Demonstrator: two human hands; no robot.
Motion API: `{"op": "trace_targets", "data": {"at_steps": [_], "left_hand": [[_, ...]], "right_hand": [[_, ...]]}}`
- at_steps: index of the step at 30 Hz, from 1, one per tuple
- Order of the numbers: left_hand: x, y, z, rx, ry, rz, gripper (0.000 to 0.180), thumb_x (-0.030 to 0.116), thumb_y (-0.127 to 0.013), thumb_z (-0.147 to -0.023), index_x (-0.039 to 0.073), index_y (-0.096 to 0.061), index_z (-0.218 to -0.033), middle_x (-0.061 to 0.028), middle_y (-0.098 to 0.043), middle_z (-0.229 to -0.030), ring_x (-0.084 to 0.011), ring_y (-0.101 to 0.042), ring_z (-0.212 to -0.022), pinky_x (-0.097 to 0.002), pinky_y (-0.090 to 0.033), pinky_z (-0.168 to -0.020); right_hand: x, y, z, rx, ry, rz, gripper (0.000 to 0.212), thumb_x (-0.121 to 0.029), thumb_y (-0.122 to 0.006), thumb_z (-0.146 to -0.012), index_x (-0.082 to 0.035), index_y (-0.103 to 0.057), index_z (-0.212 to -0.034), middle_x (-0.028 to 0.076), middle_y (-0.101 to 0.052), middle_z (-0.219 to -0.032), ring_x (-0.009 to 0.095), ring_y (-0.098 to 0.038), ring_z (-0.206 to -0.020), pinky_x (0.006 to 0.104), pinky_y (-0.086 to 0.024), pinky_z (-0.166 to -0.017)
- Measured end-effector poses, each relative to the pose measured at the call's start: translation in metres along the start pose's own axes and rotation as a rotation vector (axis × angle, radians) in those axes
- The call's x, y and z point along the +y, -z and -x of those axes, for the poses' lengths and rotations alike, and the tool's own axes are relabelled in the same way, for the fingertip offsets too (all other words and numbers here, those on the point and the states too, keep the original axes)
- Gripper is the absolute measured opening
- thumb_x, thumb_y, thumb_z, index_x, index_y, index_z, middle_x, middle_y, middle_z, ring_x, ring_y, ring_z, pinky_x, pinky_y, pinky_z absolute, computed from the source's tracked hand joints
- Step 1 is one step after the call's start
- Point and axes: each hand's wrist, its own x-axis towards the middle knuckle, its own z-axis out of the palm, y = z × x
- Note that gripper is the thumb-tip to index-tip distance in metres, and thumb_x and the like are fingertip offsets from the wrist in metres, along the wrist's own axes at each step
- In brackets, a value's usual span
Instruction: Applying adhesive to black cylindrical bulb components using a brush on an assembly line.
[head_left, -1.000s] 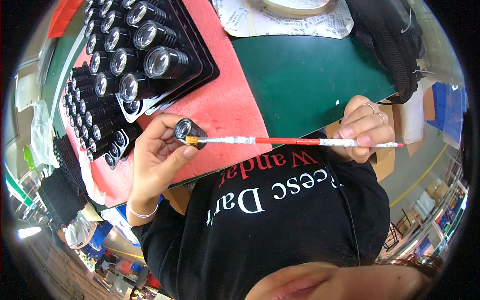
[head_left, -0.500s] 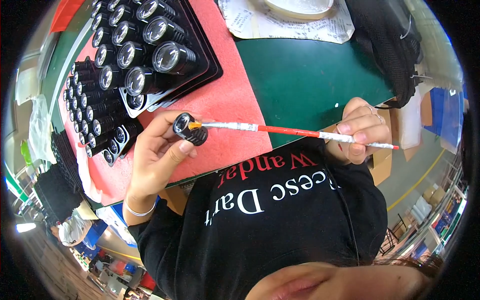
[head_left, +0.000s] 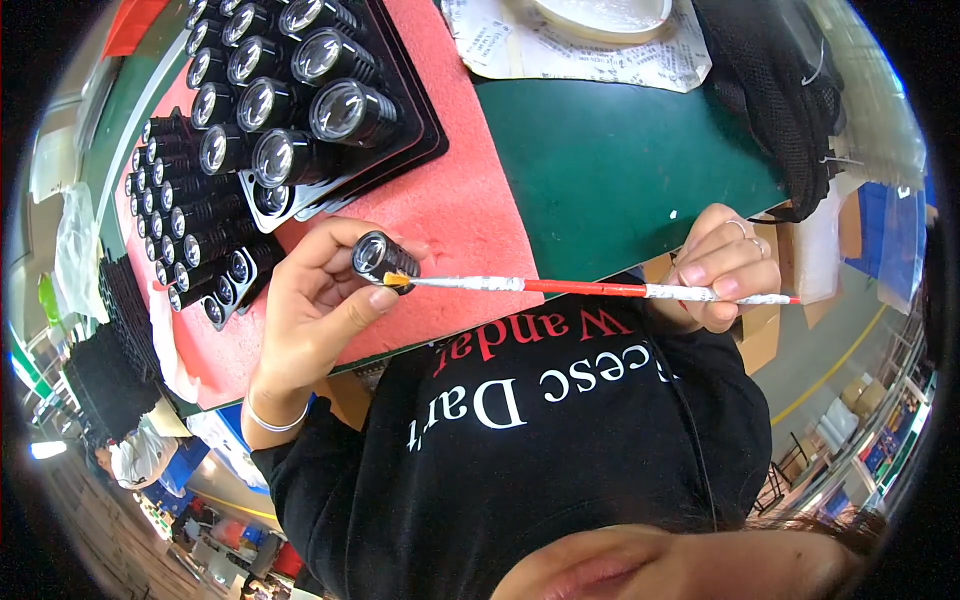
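Note:
Between thumb and fingers, my left hand (head_left: 318, 295) holds a short black cylindrical lens unit (head_left: 373, 256), its clear round lens tilted up. My right hand (head_left: 727, 268) pinches a thin paintbrush (head_left: 590, 289) near its far end. The brush handle is red, with white wrapping at both ends. Its small yellow-orange bristle tip (head_left: 396, 280) touches the rim of the lens unit on the side nearer me. Just beyond my left hand, many similar lens units (head_left: 262, 106) stand in black trays.
Pink foam sheet (head_left: 460, 205) covers the left part of the green tabletop (head_left: 610, 170). A round translucent dish (head_left: 605, 18) rests on printed paper (head_left: 580, 62) at the back. Black mesh fabric (head_left: 770, 90) lies at the far right. Boxes and shelving stand beyond the table.
The brush tip has moved from the upper right of the lens rim to its lower edge. The lens unit has turned slightly in my left hand, and my right hand has shifted a little.

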Motion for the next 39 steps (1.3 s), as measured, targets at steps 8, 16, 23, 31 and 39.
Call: {"op": "trace_targets", "data": {"at_steps": [8,16,23,31,39], "left_hand": [[-0.002,0.001,0.000,-0.005,-0.020,-0.041,0.029,0.001,-0.057,-0.080,-0.002,-0.045,-0.106,-0.0167,-0.057,-0.106,-0.0186,-0.056,-0.099,-0.0285,-0.044,-0.086],[-0.002,0.000,0.002,0.043,0.035,-0.017,0.030,0.004,-0.055,-0.082,-0.002,-0.045,-0.110,-0.0141,-0.057,-0.108,-0.0117,-0.055,-0.089,-0.0214,-0.045,-0.071],[0.000,-0.005,0.003,0.087,-0.076,-0.150,0.035,0.004,-0.060,-0.077,-0.002,-0.047,-0.109,-0.0141,-0.060,-0.103,-0.0141,-0.058,-0.086,-0.0226,-0.046,-0.070],[0.001,0.005,0.025,0.534,-0.904,-0.867,0.034,-0.003,-0.067,-0.059,-0.003,-0.055,-0.092,-0.0185,-0.064,-0.087,-0.0244,-0.064,-0.076,-0.0282,-0.050,-0.065],[-0.021,0.017,0.040,1.409,-0.619,-1.033,0.034,0.001,-0.074,-0.060,-0.001,-0.059,-0.090,-0.0093,-0.056,-0.082,-0.0183,-0.051,-0.074,-0.0273,-0.041,-0.064]], "right_hand": [[-0.002,0.000,-0.001,-0.020,-0.039,0.051,0.020,-0.024,-0.061,-0.082,-0.006,-0.054,-0.083,0.010,-0.065,-0.070,0.014,-0.056,-0.053,0.0247,-0.038,-0.045],[-0.006,-0.008,-0.001,0.058,-0.069,0.228,0.021,-0.026,-0.061,-0.082,-0.007,-0.053,-0.083,0.009,-0.064,-0.068,0.014,-0.052,-0.047,0.0250,-0.037,-0.043],[-0.003,-0.008,0.001,0.106,-0.009,0.178,0.022,-0.028,-0.057,-0.085,-0.008,-0.049,-0.083,0.006,-0.061,-0.064,0.012,-0.049,-0.044,0.0231,-0.035,-0.040],[-0.003,-0.014,-0.001,0.201,0.008,0.155,0.026,-0.033,-0.058,-0.084,-0.009,-0.048,-0.078,0.002,-0.056,-0.057,0.011,-0.047,-0.042,0.0232,-0.032,-0.040],[-0.005,-0.022,0.001,0.289,-0.015,0.232,0.029,-0.035,-0.059,-0.083,-0.009,-0.046,-0.077,0.002,-0.053,-0.056,0.011,-0.046,-0.041,0.0231,-0.031,-0.040]]}}
